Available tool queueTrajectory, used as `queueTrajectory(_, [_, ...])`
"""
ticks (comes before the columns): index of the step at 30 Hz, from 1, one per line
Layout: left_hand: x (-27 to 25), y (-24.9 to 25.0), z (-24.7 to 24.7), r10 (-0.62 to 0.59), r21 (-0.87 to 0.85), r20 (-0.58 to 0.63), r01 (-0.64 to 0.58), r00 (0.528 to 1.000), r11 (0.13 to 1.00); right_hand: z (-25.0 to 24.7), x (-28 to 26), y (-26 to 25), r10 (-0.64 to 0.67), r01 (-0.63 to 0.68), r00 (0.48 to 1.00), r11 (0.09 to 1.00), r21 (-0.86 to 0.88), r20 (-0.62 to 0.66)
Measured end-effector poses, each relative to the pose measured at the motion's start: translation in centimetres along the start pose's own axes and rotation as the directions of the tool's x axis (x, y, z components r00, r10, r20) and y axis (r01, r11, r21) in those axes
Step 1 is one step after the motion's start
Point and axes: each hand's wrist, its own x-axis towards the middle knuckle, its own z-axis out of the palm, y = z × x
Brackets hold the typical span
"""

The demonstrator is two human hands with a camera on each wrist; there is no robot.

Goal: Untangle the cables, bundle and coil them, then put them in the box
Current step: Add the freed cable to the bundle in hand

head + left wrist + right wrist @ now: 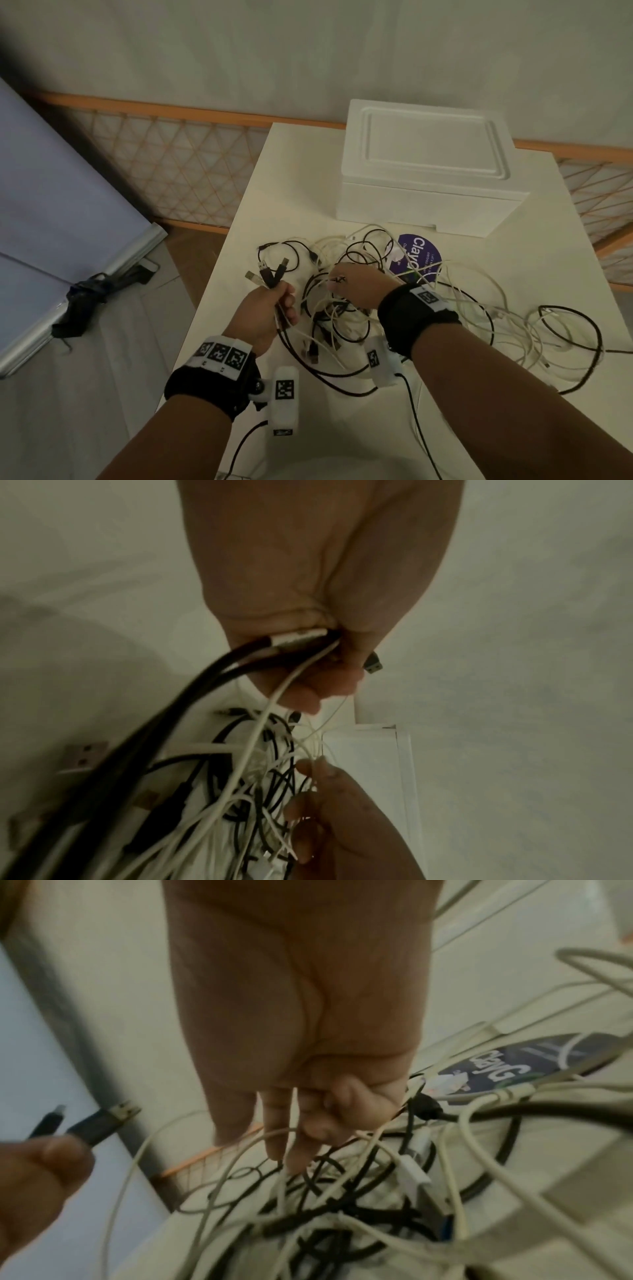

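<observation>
A tangle of black and white cables [346, 318] lies across the middle of the white table [284, 192]. My left hand [281, 303] is raised near the table's left edge and grips several cable ends in its fist. Their USB plugs [269, 272] stick out above the fingers, and the cords trail down into the pile [260, 777]. My right hand [342, 279] reaches into the top of the tangle, where its fingertips [310, 767] pinch a thin white cable [294, 1110]. The white foam box [428, 178] stands at the back of the table with its lid on.
A round purple sticker [419, 253] lies under cables in front of the box. Loose loops of cable [548, 329] spread toward the table's right edge. An orange lattice fence [178, 171] runs behind the table. A grey-blue panel [61, 205] leans at the left on the floor.
</observation>
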Motion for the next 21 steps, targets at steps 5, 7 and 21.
queueTrajectory(5, [-1.3, 2.0, -0.3, 0.124, -0.061, 0.041, -0.121, 0.991, 0.991, -1.7, -2.7, -0.3, 0.016, 0.100, 0.900, 0.965, 0.243, -0.435])
queueTrajectory(7, [-1.7, 2.7, 0.7, 0.150, -0.097, 0.071, -0.143, 0.986, 0.985, -2.2, -3.9, -1.1, -0.032, 0.194, 0.869, 0.940, 0.281, -0.493])
queueTrajectory(21, [-3.3, 2.2, 4.5, 0.188, -0.105, 0.162, -0.173, 0.969, 0.979, 1.5, -8.1, -4.1, -0.281, 0.322, 0.846, 0.947, 0.014, -0.454])
